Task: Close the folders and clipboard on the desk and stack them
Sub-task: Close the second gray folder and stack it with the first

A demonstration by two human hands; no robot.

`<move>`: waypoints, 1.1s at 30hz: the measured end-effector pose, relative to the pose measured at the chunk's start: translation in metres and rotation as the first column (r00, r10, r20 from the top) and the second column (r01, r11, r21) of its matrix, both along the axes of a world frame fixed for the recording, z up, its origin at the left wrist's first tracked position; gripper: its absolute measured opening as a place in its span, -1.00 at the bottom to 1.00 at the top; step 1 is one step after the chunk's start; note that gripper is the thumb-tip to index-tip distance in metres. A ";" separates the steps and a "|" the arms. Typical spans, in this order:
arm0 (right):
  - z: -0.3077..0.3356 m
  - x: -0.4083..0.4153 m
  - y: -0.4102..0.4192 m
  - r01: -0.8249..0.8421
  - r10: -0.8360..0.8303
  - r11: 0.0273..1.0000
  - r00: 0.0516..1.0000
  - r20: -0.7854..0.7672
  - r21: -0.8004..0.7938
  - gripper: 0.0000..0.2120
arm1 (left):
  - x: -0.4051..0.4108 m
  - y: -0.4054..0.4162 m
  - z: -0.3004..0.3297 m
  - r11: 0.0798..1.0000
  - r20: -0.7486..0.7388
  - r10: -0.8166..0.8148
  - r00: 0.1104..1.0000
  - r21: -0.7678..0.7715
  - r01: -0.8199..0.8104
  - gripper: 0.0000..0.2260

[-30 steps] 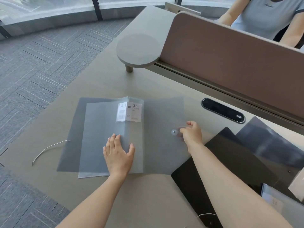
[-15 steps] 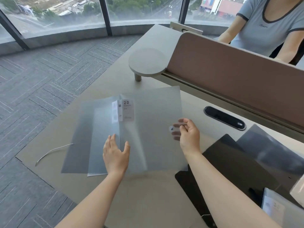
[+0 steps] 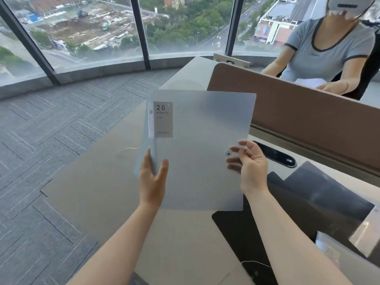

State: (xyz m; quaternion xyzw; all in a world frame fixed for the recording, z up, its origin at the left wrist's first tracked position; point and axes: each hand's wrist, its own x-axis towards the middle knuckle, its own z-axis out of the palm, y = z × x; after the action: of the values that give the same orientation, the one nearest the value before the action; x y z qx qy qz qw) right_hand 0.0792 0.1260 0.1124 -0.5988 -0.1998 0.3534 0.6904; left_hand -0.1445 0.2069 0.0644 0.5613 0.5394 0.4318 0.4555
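Observation:
A translucent grey folder (image 3: 201, 128) with a "20 pockets" label is lifted off the desk and closed, its front cover facing me. My left hand (image 3: 153, 177) grips its spine edge at the lower left. My right hand (image 3: 249, 167) pinches the right edge beside the round button clasp (image 3: 227, 153). A black folder or clipboard (image 3: 246, 233) lies open on the desk at the right, with a dark grey cover (image 3: 324, 194) spread beyond it. Another translucent folder (image 3: 345, 262) shows at the lower right corner.
The beige desk (image 3: 98, 194) ends at the left over grey carpet. A brown divider panel (image 3: 308, 120) runs along the far side, with a black cable port (image 3: 275, 155) below it. A person sits behind the divider. A white string (image 3: 127, 150) trails from the folder.
The folder went from lying open on the desk to being closed and raised upright in both hands. The view tilted up toward the windows.

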 end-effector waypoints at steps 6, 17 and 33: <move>0.021 0.026 -0.041 0.060 -0.056 0.996 0.997 -0.056 0.064 -0.74 | 0.033 -0.033 0.043 0.991 0.105 -0.084 0.991 0.116 0.072 -0.86; 0.008 0.059 -0.102 0.181 -0.183 0.983 0.981 -0.068 -0.024 -0.69 | 0.072 -0.076 0.048 0.962 0.309 -0.230 0.923 -0.070 0.263 -0.93; -0.076 0.058 -0.159 -0.007 -0.007 0.871 1.000 -0.026 -0.491 -0.83 | 0.057 -0.118 -0.038 0.763 0.405 -0.090 0.910 -0.559 0.325 -0.65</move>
State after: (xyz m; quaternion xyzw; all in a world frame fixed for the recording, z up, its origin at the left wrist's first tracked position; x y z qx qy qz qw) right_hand 0.1372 -0.0331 0.0362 -0.7495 -0.0944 0.4007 0.5185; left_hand -0.0876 0.0893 0.0266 0.3521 0.4923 0.2723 0.7480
